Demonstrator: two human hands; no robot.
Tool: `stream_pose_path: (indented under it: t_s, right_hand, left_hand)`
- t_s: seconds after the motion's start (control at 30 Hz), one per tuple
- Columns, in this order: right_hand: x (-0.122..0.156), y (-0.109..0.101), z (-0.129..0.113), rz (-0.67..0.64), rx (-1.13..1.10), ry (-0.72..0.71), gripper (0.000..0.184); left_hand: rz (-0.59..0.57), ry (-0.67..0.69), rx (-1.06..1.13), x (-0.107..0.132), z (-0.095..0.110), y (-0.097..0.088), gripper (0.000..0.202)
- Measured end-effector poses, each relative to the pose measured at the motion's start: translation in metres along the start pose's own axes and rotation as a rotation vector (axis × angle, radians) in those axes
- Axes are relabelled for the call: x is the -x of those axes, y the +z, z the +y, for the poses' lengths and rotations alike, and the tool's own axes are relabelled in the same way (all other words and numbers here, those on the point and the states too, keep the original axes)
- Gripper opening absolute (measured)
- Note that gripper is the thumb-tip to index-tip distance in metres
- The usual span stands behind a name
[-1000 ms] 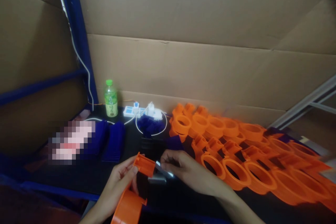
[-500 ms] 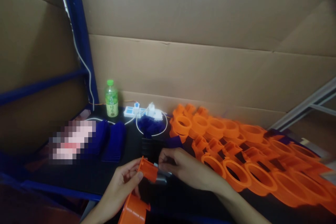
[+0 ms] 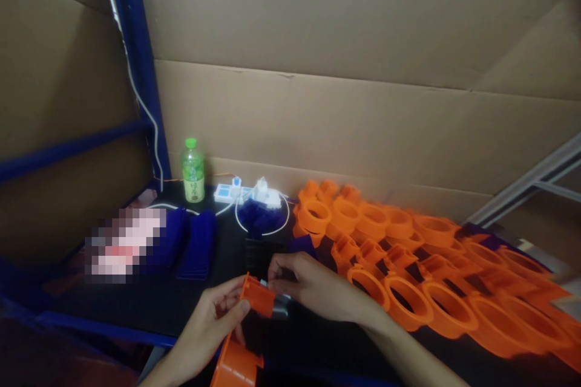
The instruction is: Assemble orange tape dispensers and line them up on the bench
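Note:
My left hand (image 3: 222, 314) is closed round an orange plastic part (image 3: 258, 299), thumb on its near side. A shiny grey, rounded piece (image 3: 280, 307) shows at the right end of that part. Below my left hand is an orange ring-shaped piece (image 3: 236, 367), cut off by the lower frame edge; whether it joins the held part is hidden behind my fingers. My right hand (image 3: 299, 284) is pinched just right of the part, a small white ridged piece (image 3: 264, 283) at its fingertips, close to the part's upper edge.
Several orange ring-shaped parts (image 3: 408, 302) crowd the right of the black table. Stacks of dark blue strips (image 3: 197, 245), a green-capped bottle (image 3: 193, 172) and a white power strip (image 3: 222, 193) with cables stand left and behind. Cardboard (image 3: 318, 121) walls the back.
My right hand has moved slightly left with the white ridged piece, nearer the orange part. The orange part in my left hand has shifted a little to the right.

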State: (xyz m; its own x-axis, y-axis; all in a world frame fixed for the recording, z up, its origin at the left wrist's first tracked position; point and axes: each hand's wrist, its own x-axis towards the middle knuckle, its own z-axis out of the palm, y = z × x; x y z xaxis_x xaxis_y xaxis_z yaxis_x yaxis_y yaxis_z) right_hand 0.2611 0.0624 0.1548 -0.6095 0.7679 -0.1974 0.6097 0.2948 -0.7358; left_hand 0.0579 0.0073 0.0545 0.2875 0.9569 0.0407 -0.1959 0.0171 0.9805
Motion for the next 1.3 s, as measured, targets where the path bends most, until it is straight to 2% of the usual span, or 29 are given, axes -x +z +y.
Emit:
stream_pose_path:
  t_s: [0.27,0.4,0.53,0.67,0.93,1.0,1.1,1.17,1.3]
  right_hand:
    - [-0.010,0.004,-0.004,-0.010,0.000,-0.031,0.013]
    - [-0.014,0.005,-0.004,-0.016,-0.019,-0.045,0.011]
    - [-0.017,0.006,-0.006,-0.008,-0.006,-0.054,0.010]
    - [-0.023,0.008,-0.009,-0.013,0.018,-0.103,0.008]
    - [-0.039,0.004,-0.008,-0.003,0.036,-0.176,0.016]
    - [-0.041,-0.001,-0.009,0.056,0.055,-0.193,0.024]
    - [-0.036,-0.011,-0.007,0.210,0.166,-0.186,0.031]
    - [-0.027,-0.017,-0.004,0.266,0.275,-0.171,0.027]
    - [-0.003,-0.018,0.007,0.217,0.477,-0.163,0.013]
  left_hand:
    - [-0.036,-0.016,-0.008,0.003,0.002,0.000,0.050]
    - [-0.002,-0.019,-0.004,0.005,0.013,0.004,0.045]
    - [-0.018,-0.024,0.000,0.007,0.024,0.007,0.042]
    - [-0.010,-0.018,0.007,0.006,0.024,0.007,0.044]
    - [0.141,-0.015,0.081,-0.001,0.004,0.002,0.047]
    - [0.183,0.012,0.118,-0.002,-0.001,0.001,0.048]
    - [0.250,0.043,0.160,-0.003,-0.002,0.001,0.044]
    - [0.290,0.047,0.196,-0.002,0.001,0.002,0.042]
    - [0.311,0.034,0.253,0.000,0.007,0.004,0.041]
